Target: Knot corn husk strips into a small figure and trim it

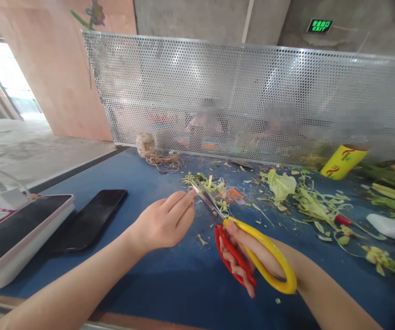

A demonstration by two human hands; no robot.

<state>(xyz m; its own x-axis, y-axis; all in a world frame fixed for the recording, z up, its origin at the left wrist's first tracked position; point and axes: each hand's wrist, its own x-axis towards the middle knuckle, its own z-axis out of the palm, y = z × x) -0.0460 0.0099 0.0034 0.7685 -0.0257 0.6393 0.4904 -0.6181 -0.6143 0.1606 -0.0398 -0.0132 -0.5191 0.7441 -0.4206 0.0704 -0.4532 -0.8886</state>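
My right hand [240, 250] grips a pair of scissors [261, 250] with one yellow and one red handle. Their blades are parted and point away to the upper left. My left hand [169, 217] is closed in a pinch right beside the blade tips. A small pale bit shows at its fingertips, too small to name. Just beyond the blades lies a little heap of green plant trimmings [206, 183], with orange and purple scraps [233, 195] next to it.
Phones [96, 220] lie at the left. Brown twine [164, 160] sits at the back by a round block [145, 144]. Leafy scraps [281, 188], a yellow roll [343, 161] and a white object [393, 228] are on the right. A perforated metal screen [183, 78] bounds the blue table [169, 284].
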